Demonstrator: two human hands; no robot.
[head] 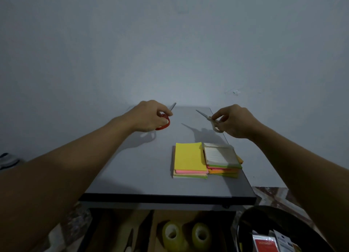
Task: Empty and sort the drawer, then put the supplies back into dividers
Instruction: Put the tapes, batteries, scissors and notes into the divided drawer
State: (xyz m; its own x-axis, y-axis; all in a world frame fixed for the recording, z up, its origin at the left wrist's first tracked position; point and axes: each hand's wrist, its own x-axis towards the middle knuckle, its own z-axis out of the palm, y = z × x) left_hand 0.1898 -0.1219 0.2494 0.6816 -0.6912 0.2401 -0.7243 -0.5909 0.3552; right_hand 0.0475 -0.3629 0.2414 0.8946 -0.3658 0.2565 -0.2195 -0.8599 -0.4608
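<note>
My left hand (149, 115) grips red-handled scissors (164, 123) above the far left of the grey table (143, 176), blade tips pointing toward the wall. My right hand (234, 120) holds white-handled scissors (212, 120) above the far right, blades aimed left. Two stacks of coloured sticky notes lie side by side on the table: a yellow-topped stack (189, 160) and a stack (221, 160) topped by a pale lined pad. Below the table edge the open drawer (143, 231) shows two rolls of clear tape (186, 234) in a compartment.
A dark round bin (268, 219) with packets inside stands at the bottom right beside the drawer. A dark slim item (130, 238) lies in the drawer's left compartment. The plain wall rises right behind the table. A shoe (7, 160) lies on the floor at far left.
</note>
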